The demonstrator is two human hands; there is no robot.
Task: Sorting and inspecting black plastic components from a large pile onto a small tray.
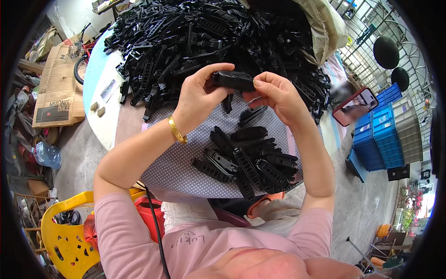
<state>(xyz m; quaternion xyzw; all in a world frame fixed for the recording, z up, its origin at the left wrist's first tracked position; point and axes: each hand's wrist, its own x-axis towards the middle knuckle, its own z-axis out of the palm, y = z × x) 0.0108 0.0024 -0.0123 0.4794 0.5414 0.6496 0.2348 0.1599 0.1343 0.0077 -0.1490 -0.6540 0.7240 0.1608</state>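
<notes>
Two bare hands work over a round table w/ a dotted grey cloth (162, 169). Held btwn them, level: 1 long black plastic part (236, 81).

L hand (200, 95): partly closed, thumb below & forefinger above, gripping the part's left end. A gold bracelet (176, 129) is on that wrist. R hand (275, 93): thumb & fingertips pinched on the right end, other fingers curled loosely.

Progress, judging by layout: 1 pc in work. Nearer the body, below both hands, lies a small pile (246, 160), poss. the finished pcs; beyond the hands a big heap (200, 42), prob. what's left, far larger. Can't confirm which is done, as pcs look alike at this size. If so, it's early on, most pcs remaining.

Counts: held, 1; loose part (252, 115) just below R hand, 1; small pile, approx. a dozen or more, overlapping, so no exact no.; big heap, too many & tangled to count. Also 2 tan chunks (98, 109) well left of L hand, & 1 phone (355, 107) right of R hand.
</notes>
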